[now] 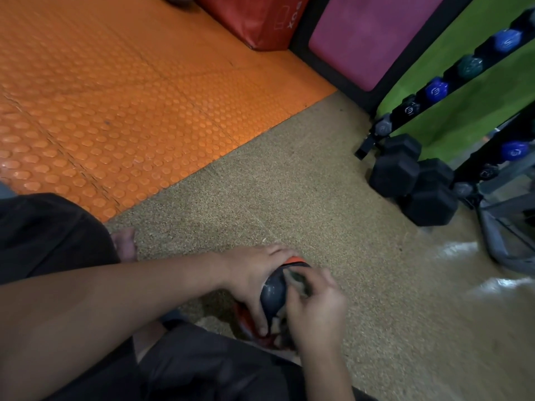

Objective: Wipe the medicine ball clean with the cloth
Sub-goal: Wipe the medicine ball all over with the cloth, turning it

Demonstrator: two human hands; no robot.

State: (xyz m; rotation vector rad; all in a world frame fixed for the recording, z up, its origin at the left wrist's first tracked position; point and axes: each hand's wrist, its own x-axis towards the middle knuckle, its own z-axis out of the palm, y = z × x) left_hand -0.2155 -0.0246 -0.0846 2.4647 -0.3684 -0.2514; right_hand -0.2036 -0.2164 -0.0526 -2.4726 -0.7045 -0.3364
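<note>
- Nearest: left forearm and dark trousers; person seated low on the speckled floor [289, 198].
- Left hand [249, 282] clamped around the ball [273, 290], thumb low on it, fingers over the orange top.
- Right hand [315, 311] closed on the cloth [295, 280], pressing it to the ball's right side.
- Ball sits between the hands, just ahead of the lap, near the orange mat's [115, 96] edge.
- Risk: one-hand hold on a smooth sphere; a hard wipe could roll it free toward the dumbbells [411, 180].
- Round, no long axis; orange band faces away.
</note>
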